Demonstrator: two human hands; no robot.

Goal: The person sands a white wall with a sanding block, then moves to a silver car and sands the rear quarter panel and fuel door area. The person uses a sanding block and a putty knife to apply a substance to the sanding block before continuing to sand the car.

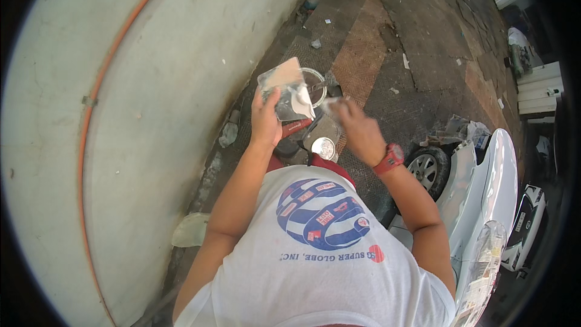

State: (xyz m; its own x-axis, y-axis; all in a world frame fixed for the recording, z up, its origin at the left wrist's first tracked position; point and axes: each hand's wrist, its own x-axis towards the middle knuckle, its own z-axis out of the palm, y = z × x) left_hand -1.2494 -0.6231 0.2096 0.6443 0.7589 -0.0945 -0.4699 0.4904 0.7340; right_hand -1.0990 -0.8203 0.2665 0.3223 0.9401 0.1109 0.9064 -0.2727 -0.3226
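Observation:
My left hand (267,122) grips a flat mixing board (282,110) from its near left side, thumb on top. A lump of pale putty-like paste (302,102) lies along the board's right edge, and a beige layer covers its far part. Right of the board is my right hand (358,129), blurred, its fingers closed around a small whitish tool (331,103) that is too smeared to identify. Beyond the board stands an open round can (321,82), partly hidden, with a dark stick or blade across its mouth. Below lie a red box (296,128) bearing writing and a round metal lid (323,148).
A pale wall (181,77) with an orange hose (100,72) rises on the left. To the right is a silver car body (481,190) with a wheel (426,170) and newspaper masking (481,277). Scraps litter the patterned floor (363,45). Another car (526,231) stands farther right.

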